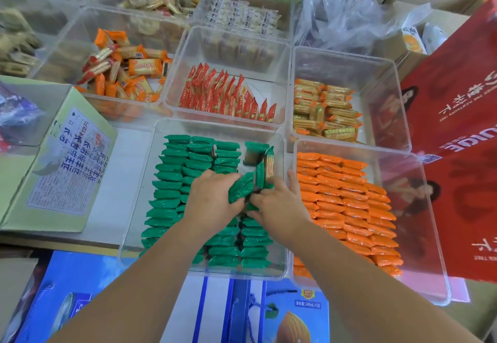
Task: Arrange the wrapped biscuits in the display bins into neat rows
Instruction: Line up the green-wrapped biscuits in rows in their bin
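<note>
Both hands' fingers (pixel 236 181) grip green biscuits (pixel 240 188) btwn them (mid-bin).

The near clear plastic bin (pixel 161 138) is smooth and glossy, its green biscuit packets (pixel 166 176) are shiny crinkled film, and the left carton (pixel 67 224) is matt cardboard.

green biscuits (pixel 172 178) | orange biscuits (pixel 349 202) | red packets (pixel 215 92) | blue box (pixel 80 289)
</note>
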`<state>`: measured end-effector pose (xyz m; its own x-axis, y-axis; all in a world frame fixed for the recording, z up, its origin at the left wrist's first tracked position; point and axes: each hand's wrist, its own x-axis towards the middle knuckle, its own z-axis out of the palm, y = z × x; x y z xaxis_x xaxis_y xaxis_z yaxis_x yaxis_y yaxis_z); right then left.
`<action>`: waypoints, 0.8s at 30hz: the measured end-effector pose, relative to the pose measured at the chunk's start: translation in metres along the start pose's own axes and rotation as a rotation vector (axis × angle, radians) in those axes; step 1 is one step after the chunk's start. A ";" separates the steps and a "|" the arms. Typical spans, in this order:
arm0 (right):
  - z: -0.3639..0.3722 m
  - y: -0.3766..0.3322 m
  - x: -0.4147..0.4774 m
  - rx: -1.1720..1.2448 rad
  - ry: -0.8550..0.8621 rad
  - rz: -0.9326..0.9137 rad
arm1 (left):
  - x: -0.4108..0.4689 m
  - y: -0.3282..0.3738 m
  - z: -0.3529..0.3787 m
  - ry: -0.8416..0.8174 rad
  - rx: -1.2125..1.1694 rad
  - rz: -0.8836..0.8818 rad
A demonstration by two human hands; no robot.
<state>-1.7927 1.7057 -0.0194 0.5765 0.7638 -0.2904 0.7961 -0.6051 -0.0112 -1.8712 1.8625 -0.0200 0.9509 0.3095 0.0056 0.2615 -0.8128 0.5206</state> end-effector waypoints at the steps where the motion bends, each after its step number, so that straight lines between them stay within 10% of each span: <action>1: 0.002 -0.001 -0.003 -0.008 -0.024 -0.010 | 0.001 0.000 0.000 -0.012 -0.006 0.008; 17: 0.031 -0.010 -0.048 0.313 0.291 0.096 | -0.007 -0.008 0.011 0.034 -0.183 -0.368; 24: 0.037 -0.009 -0.049 0.380 0.377 0.113 | 0.001 0.012 0.015 -0.093 -0.117 -0.125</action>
<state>-1.8353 1.6658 -0.0407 0.7363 0.6746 0.0520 0.6428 -0.6734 -0.3652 -1.8648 1.8456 -0.0268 0.9248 0.3532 -0.1418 0.3629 -0.7062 0.6080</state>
